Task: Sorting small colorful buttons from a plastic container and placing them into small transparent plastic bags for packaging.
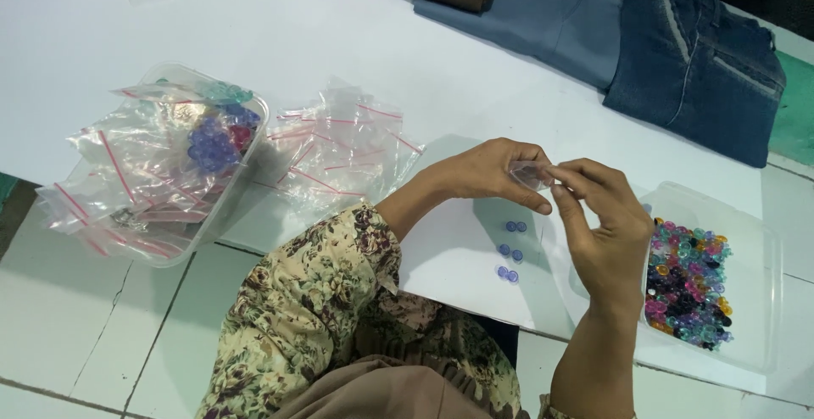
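Head view: I am pinching a small clear bag (530,173) between both hands, my left hand (492,173) gripping one edge and my right hand (606,220) pulling at the other, just above the counter (441,258). The bag is thin, limp and probably slippery, so I judge it best held at its rim. Blue beads (510,251) are lying in pairs below it. A tub (763,300) of mixed beads is sitting to the right; a tub of bags (170,164) is well apart on the left, with jeans (695,63) beyond.
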